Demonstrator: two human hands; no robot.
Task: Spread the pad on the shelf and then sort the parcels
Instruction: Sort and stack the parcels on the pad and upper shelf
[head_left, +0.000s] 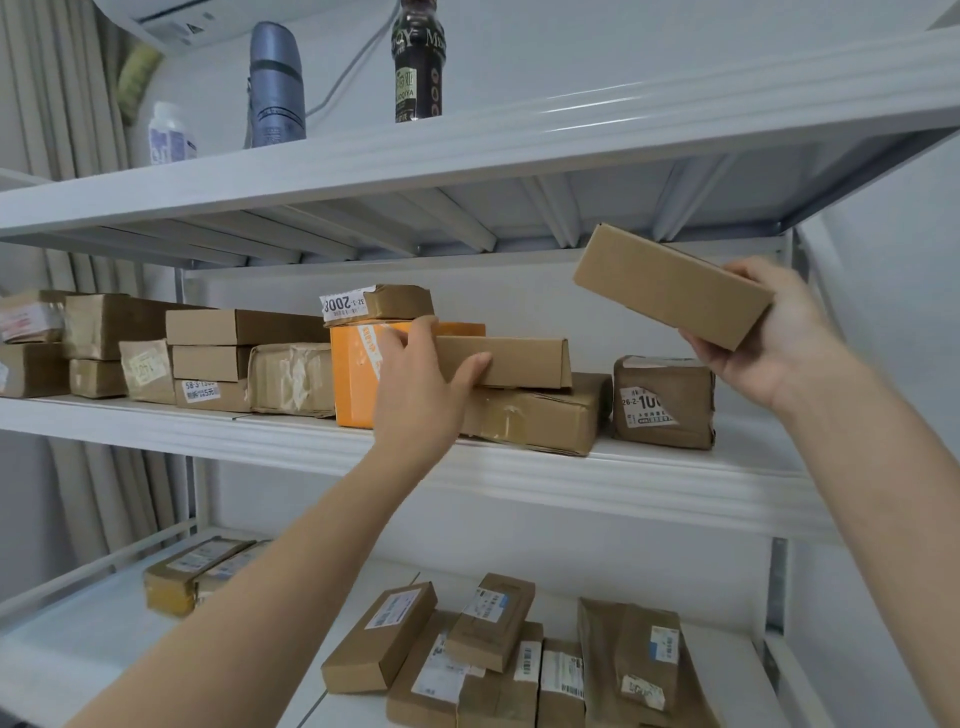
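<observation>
Parcels fill the middle shelf (519, 467) of a white rack. The left hand (421, 395) has its fingers closed over the near end of a long flat carton (514, 361), which lies on a taped brown box (540, 418) beside an orange box (356, 374). The right hand (774, 343) clamps a plain brown box (670, 286), tilted in the air above a labelled parcel (665, 402) at the row's right end. More cartons (218, 353) crowd the shelf to the left; others lie on the lower shelf (67, 639). A flask (276, 85) and dark bottle (418, 62) stand on top.
</observation>
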